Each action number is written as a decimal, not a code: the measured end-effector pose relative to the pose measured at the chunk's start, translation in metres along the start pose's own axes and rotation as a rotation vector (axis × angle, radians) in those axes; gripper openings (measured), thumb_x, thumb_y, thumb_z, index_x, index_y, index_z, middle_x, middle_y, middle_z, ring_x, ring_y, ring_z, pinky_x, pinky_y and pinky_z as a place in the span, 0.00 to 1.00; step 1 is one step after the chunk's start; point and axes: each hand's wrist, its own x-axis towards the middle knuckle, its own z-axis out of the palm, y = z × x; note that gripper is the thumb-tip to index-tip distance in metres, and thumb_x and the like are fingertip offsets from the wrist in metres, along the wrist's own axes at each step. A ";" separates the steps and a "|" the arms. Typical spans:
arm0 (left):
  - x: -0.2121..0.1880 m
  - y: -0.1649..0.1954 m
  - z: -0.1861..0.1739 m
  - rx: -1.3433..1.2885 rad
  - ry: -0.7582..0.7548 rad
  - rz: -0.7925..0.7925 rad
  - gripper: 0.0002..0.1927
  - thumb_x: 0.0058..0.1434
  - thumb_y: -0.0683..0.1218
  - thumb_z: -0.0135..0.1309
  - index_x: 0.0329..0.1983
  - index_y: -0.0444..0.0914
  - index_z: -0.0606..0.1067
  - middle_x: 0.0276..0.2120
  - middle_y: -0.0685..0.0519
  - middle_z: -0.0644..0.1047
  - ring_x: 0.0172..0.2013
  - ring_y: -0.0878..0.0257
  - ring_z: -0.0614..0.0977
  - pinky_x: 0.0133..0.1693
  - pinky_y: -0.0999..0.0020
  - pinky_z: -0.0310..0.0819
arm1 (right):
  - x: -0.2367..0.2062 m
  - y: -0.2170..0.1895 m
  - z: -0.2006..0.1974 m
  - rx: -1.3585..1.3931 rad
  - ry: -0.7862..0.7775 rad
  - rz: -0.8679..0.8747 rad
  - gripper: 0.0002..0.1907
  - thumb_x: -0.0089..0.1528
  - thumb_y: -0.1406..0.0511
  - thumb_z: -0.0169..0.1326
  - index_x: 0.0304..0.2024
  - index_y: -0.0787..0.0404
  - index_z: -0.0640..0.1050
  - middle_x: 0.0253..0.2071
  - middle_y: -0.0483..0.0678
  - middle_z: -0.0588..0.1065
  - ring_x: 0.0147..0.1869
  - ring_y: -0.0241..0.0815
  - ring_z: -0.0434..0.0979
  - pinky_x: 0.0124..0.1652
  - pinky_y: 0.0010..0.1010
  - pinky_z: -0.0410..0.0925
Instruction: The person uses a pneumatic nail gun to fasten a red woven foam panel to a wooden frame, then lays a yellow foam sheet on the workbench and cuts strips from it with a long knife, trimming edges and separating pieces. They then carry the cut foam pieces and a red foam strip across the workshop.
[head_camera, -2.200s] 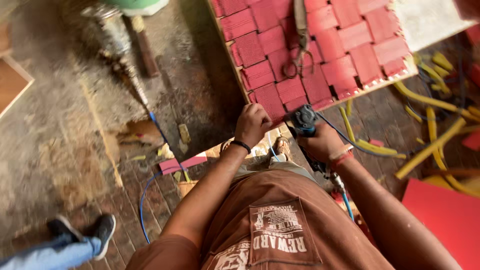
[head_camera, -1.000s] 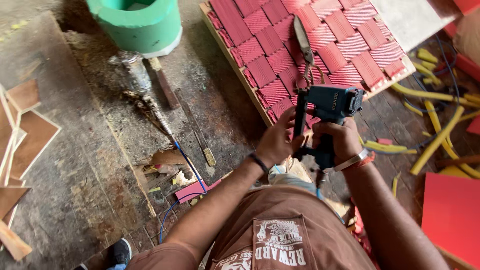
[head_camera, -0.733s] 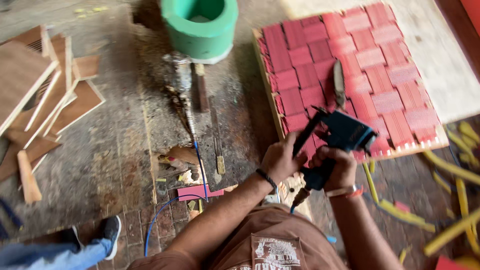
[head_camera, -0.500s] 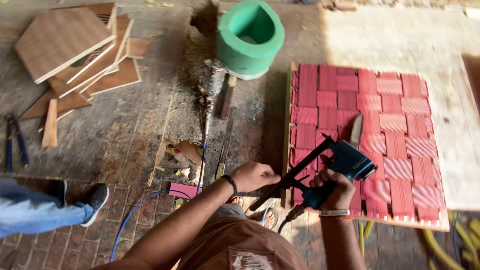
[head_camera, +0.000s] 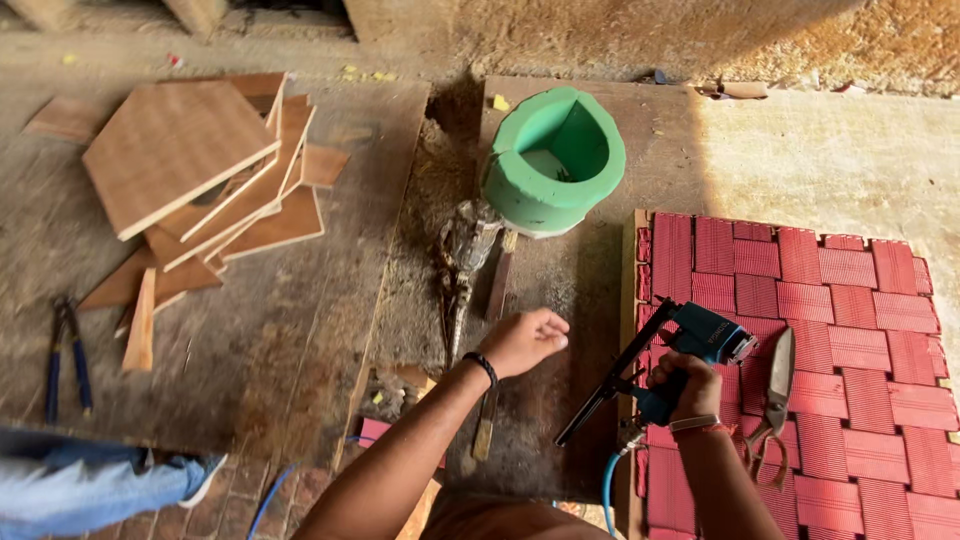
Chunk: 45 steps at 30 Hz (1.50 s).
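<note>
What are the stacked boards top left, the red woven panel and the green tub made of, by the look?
Stacked boards: likely plywood or thin wood sheet, matte tan faces, pale cut edges. Red woven panel: ribbed red strips in a basket weave, probably plastic or rubber, fixed on a wooden backing; the kind is unclear. Green tub: thick-walled, matte, looks like foam or soft plastic. Right hand grips a blue-bodied tool, apparently hard plastic and dark metal.

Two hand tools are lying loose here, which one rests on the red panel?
The metal snips, lying on the red woven panel just right of the right hand. The blue-handled pliers lie far left on the bare wooden floor.
</note>
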 end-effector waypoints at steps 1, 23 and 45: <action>0.016 -0.002 -0.009 0.003 0.030 0.017 0.15 0.64 0.50 0.59 0.50 0.39 0.78 0.45 0.50 0.84 0.46 0.61 0.86 0.49 0.65 0.81 | 0.008 0.001 0.000 0.013 0.013 0.016 0.06 0.59 0.65 0.50 0.30 0.61 0.71 0.26 0.47 0.68 0.27 0.44 0.69 0.31 0.40 0.69; 0.370 0.004 -0.087 0.772 -0.048 -0.302 0.15 0.64 0.43 0.48 0.49 0.38 0.81 0.53 0.40 0.78 0.55 0.46 0.80 0.54 0.53 0.76 | 0.041 -0.003 0.019 -0.429 0.297 0.024 0.09 0.57 0.69 0.55 0.32 0.73 0.79 0.26 0.57 0.79 0.27 0.49 0.81 0.31 0.38 0.75; -0.018 -0.002 0.036 -0.248 0.082 -0.103 0.15 0.56 0.42 0.66 0.44 0.36 0.76 0.36 0.54 0.81 0.38 0.66 0.83 0.41 0.69 0.80 | 0.034 0.004 0.031 -0.226 0.100 -0.057 0.10 0.61 0.69 0.59 0.41 0.69 0.74 0.31 0.53 0.78 0.31 0.48 0.80 0.33 0.40 0.75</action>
